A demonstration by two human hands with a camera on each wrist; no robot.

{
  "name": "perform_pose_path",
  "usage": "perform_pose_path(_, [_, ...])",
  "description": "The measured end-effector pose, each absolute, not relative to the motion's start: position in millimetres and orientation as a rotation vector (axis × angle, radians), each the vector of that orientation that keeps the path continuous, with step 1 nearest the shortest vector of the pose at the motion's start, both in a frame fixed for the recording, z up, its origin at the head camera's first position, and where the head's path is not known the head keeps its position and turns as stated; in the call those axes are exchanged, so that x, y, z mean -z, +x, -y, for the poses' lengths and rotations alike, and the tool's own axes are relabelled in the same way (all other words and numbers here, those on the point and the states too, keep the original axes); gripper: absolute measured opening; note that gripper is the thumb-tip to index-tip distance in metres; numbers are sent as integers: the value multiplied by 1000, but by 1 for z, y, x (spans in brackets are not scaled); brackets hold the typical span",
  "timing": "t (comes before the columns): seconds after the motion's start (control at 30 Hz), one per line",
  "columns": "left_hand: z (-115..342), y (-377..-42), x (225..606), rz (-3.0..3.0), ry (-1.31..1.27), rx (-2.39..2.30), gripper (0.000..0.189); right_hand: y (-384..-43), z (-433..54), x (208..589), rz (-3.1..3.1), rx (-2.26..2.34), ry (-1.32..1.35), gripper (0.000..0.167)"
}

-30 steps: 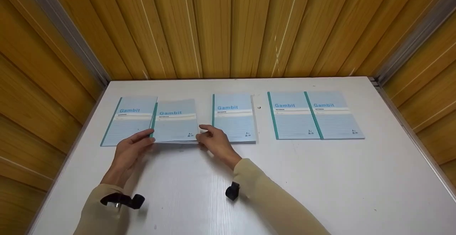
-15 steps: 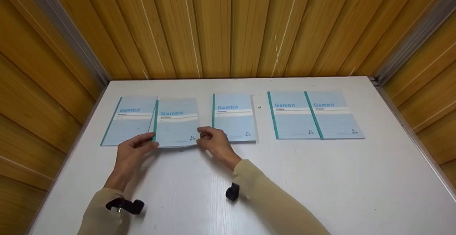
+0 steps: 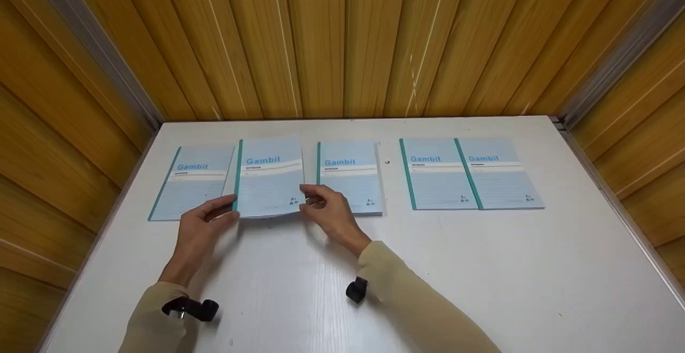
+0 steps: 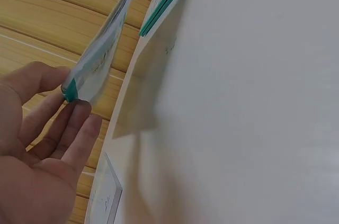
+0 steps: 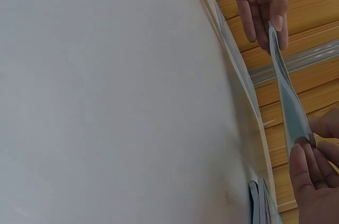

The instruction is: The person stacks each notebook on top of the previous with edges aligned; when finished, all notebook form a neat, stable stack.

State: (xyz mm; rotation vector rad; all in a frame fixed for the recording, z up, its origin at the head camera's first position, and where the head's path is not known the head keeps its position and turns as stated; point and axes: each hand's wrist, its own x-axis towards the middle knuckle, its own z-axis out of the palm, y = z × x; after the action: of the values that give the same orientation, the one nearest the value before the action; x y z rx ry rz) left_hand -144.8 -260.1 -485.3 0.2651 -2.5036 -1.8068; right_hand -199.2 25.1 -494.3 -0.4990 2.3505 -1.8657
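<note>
Both hands hold up a light-blue notebook (image 3: 270,176) with a green spine and "Gambit" on its cover. My left hand (image 3: 200,230) pinches it by the spine near the lower left corner, thumb on one side and fingers on the other. At the opposite lower corner my right hand (image 3: 333,216) grips the page edge. The left wrist view has the notebook (image 4: 100,54) off the table, slightly bowed, its shadow on the white surface. To its left lies a matching notebook (image 3: 195,182); to its right sits a small stack of notebooks (image 3: 350,176), partly behind my right hand.
Two more notebooks lie flat and side by side at the right, one (image 3: 436,176) against the other (image 3: 500,174). They rest on a white table (image 3: 481,278). Wood-look panels (image 3: 342,43) rise behind its far edge and at both sides.
The held notebook has come up off the table and shifted slightly right, its cover now tilted more toward the head camera. Both hands have moved with it. The other notebooks stay where they were.
</note>
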Motion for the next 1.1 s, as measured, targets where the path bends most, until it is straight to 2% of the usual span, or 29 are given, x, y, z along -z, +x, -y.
perform_pose_path(0.6, [219,-161,482,2408,71,1916,44,-200,-69,485,-2434,1882,-573,45])
perform_pose_path(1.1, [177,-176,493,2444,77,1887,42,-200,-104,488,-2513,1922,-500,44])
